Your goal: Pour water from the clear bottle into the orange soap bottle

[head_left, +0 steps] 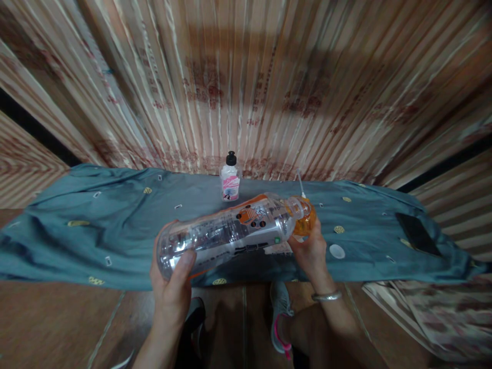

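My left hand is closed around the base of a large clear plastic bottle with an orange and white label. The bottle lies tilted across my front, its neck pointing right and slightly up. At that neck, my right hand grips a small translucent orange container. The bottle's mouth meets or overlaps the container; I cannot tell whether it goes inside. Just behind the container rises a thin whitish tube. A small clear bottle with a black cap and pink label stands upright farther back.
A blue-green patterned cloth covers the low surface. On its right lie a round white lid and a dark flat phone-like object. A pleated curtain hangs behind. My shoes are on the tiled floor below the front edge.
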A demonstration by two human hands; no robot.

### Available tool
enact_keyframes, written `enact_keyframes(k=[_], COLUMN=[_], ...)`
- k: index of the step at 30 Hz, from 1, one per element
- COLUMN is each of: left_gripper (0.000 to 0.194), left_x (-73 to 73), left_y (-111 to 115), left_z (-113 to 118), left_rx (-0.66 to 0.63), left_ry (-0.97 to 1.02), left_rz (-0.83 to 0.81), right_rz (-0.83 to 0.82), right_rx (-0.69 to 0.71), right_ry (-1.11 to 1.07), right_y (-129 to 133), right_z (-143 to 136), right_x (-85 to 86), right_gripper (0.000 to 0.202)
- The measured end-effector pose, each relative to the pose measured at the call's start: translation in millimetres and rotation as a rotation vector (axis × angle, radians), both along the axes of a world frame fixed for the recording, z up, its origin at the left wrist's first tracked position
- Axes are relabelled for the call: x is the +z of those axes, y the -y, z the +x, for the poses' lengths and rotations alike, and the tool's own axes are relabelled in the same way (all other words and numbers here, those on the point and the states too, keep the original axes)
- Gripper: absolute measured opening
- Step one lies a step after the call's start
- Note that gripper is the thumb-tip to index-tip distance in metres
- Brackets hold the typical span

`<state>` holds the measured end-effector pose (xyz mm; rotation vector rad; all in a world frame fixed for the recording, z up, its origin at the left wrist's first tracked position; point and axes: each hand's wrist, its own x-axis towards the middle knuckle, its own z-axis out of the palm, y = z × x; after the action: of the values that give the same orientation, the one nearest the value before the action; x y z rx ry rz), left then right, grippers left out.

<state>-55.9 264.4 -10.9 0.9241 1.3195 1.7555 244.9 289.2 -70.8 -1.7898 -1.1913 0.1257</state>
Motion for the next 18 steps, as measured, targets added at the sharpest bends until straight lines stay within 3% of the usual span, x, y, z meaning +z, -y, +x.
enact_keyframes(k=[6,18], left_gripper=[0.075,0.073], left_x=[5.4,-3.5], left_y=[-1.0,-0.1], left_z=[4.1,-3.6], left_rx=[0.011,-0.008], left_ry=[0.070,0.111], left_rz=[0.018,0.021], right_rz=[0.008,-0.023], right_rx=[-0.007,-0.005], right_ry=[-0.008,-0.037], right_y=[0.5,0.5], right_z=[-1.7,-1.8], right_x=[1.7,4.7], right_gripper=[0.100,0.103])
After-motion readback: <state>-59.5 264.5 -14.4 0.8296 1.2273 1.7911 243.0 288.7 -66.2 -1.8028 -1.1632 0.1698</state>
